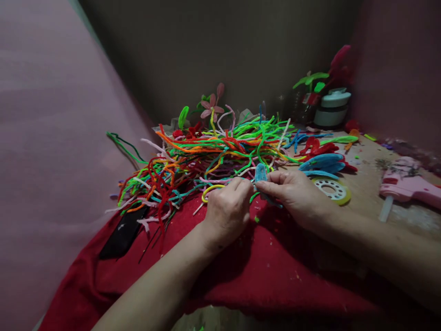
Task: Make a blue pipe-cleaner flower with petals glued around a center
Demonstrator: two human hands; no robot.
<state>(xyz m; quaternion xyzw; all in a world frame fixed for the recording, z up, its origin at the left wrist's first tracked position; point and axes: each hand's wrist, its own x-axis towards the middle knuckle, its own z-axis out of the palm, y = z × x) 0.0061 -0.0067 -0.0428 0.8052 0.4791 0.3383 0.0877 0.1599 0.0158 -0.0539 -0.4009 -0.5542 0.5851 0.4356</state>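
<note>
Tangle of pipe cleaners [213, 151] in orange, green, red, white and teal covers the far left half of the work surface, spilling onto the far edge of a red cloth [275, 271] that drapes the near side. Just near of this heap, the two hands meet at the middle of the scene.

The left hand [229, 209] comes in from the near left, its fingers curled and its thumb and forefinger pinched on the lower part of a light blue stem [261, 173]. The right hand [294, 193] comes in from the right, and its thumb and forefinger pinch the same stem from the other side. The stem stands up between the fingertips as a small folded loop. Its lower end seems to trail down under the right hand, though the dim light makes that hard to confirm. A yellow loop [210, 189] lies just left of the left hand.

A pale perforated ring [332, 189] rests on the wooden table [365, 197] just right of the right hand, with blue petal shapes [324, 163] beyond it. A pink glue gun [409, 184] lies at the far right. A pink flower [212, 106] rises behind the heap, and a white and green jar [332, 110] stands in the far right corner. A flat black object [124, 234] lies on the cloth at the left.
</note>
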